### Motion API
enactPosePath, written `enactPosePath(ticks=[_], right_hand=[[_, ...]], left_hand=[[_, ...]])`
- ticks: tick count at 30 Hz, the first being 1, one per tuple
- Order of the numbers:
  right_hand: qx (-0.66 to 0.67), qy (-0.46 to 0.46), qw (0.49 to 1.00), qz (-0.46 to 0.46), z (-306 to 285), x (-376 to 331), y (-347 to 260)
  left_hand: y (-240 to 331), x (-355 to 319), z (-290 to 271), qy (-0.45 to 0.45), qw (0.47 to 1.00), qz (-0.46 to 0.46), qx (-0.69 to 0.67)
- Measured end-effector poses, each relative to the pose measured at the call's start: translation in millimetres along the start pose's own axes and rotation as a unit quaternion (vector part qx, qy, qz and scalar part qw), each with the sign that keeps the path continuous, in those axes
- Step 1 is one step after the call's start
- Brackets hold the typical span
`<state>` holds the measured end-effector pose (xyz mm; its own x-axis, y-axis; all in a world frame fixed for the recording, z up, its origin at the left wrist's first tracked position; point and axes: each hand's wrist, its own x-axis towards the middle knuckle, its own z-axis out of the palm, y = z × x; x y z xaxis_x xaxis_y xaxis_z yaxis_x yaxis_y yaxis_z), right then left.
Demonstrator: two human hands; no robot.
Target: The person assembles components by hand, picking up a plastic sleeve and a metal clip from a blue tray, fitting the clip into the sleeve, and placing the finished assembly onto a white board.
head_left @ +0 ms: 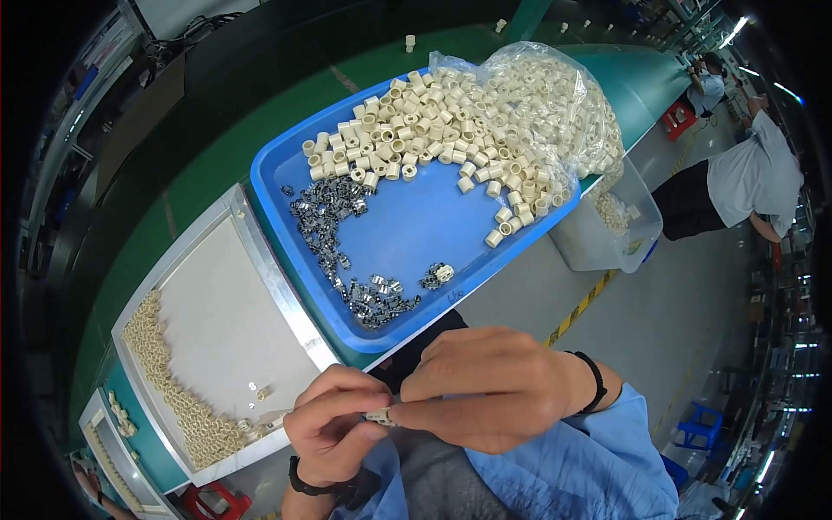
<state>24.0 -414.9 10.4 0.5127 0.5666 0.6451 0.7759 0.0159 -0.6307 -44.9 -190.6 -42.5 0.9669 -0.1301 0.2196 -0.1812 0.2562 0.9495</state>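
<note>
Close to my body, in front of the blue tray, my two hands meet at a small cream plastic part point(379, 417) with slots in its side. My left hand point(336, 423) pinches it between thumb and fingers. From the right, the closed fingers of my right hand point(485, 390) press against its other end; whatever they hold is hidden behind them. The blue tray point(407, 332) bears a heap of cream cylindrical sleeves point(407, 130), a pile of small shiny metal clips point(325, 217) and one cream piece point(444, 273) among a few clips.
A large clear bag of sleeves point(546, 104) rests on the tray's far right. At left lies a white metal-framed tray point(251, 321) with rows of small cream rings point(165, 381). A clear plastic bin point(598, 234) stands beyond the bench edge. Other people point(737, 178) are at the right.
</note>
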Motion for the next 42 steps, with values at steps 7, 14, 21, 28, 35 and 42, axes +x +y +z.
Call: enactPosePath(ticks=[7,14,21,28,35,42], right_hand=[[0.109,-0.002,0.989,0.097,1.9,-0.6,-0.2],[0.241,0.018,0.952,0.190,13.6,-12.0,15.7],[-0.228,-0.023,0.956,0.184,-38.1,-10.8,73.3],[-0.436,-0.087,0.849,0.286,-66.1,-30.0,158.7],[-0.406,-0.157,0.838,0.329,-78.8,-17.8,173.8],[-0.174,-0.053,0.971,0.159,-55.6,-2.6,139.0]], left_hand=[[-3.2,0.3,-3.4,-0.020,1.000,0.006,-0.022],[-21.1,2.7,-8.2,-0.051,0.997,0.060,-0.018],[-31.3,-4.0,-11.0,0.074,0.995,-0.059,-0.042],[-37.0,0.4,-13.5,0.054,0.997,-0.056,-0.019],[-38.8,6.1,-13.1,0.009,0.999,-0.041,0.014],[-34.1,16.0,-6.4,0.079,0.995,-0.060,-0.011]])
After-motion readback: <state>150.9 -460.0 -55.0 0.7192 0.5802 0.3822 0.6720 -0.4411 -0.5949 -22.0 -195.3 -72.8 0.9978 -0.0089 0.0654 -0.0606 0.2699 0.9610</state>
